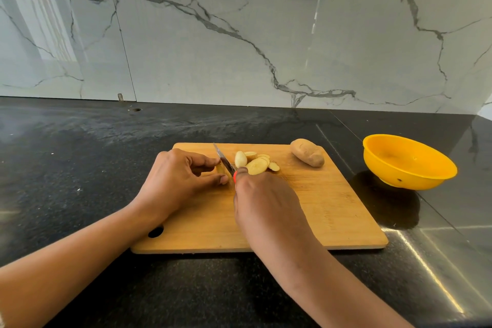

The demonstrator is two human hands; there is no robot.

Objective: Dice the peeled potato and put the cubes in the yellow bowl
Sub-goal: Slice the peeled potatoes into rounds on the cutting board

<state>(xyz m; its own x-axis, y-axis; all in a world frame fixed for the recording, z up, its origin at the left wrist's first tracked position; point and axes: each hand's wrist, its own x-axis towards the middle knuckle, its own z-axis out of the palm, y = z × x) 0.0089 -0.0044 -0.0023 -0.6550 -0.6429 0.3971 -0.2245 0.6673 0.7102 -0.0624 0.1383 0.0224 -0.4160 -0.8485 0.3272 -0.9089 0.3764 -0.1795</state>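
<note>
Black stone counter [80, 168] under marble wall [213, 48]; left hand [173, 181] pinches potato piece [220, 169], right hand [263, 205] clasps knife [225, 160] over wooden board [332, 208].

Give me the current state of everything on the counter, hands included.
Left hand: pinching the potato piece on the cutting board.
Right hand: gripping the knife, blade against that piece.
Potato slices: cut, piled beside the knife.
Unpeeled potato: whole, lying on the board.
Yellow bowl: upright, empty.
</note>
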